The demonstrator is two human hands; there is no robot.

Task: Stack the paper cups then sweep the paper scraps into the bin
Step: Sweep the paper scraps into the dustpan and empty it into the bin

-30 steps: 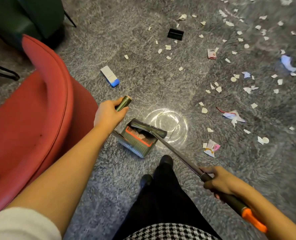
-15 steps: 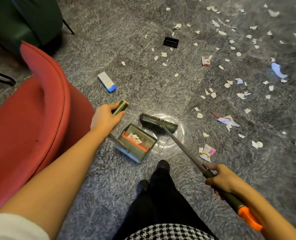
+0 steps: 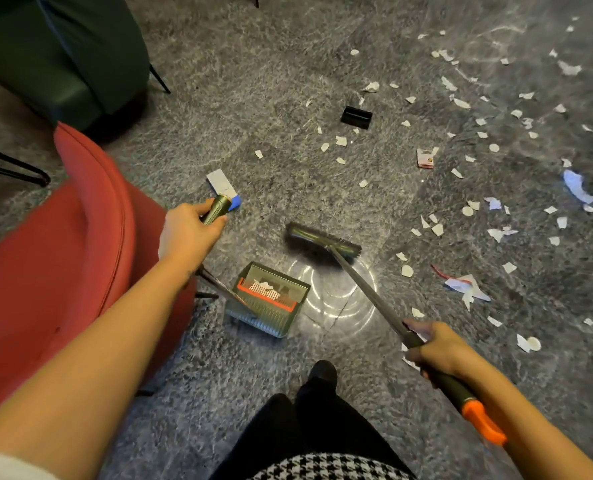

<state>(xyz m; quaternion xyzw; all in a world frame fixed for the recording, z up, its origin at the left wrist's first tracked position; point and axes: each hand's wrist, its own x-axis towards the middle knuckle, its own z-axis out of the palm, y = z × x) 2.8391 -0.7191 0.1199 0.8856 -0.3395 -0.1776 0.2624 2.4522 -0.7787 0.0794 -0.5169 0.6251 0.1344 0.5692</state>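
Head view: clutching the dustpan handle [image 3: 217, 209] in the left grip [image 3: 187, 233] and the broom pole [image 3: 368, 292] in the right grip [image 3: 437, 351], brush head [image 3: 323, 242] just beyond the dustpan [image 3: 271, 313]. Showing paper scraps [image 3: 437, 230] strewn over the floor's [image 3: 236, 98] far right, a few inside the dustpan.

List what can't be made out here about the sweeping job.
Head view only:
- Bin and paper cups: outside the frame.
- Dustpan contents: partly hidden behind its orange comb; scraps uncountable.
- Broom head: bristles blurred; floor contact unclear.
- White, blue-ended item: near end covered by the dustpan handle in the left hand.
- Red-and-white scrap: print too small.
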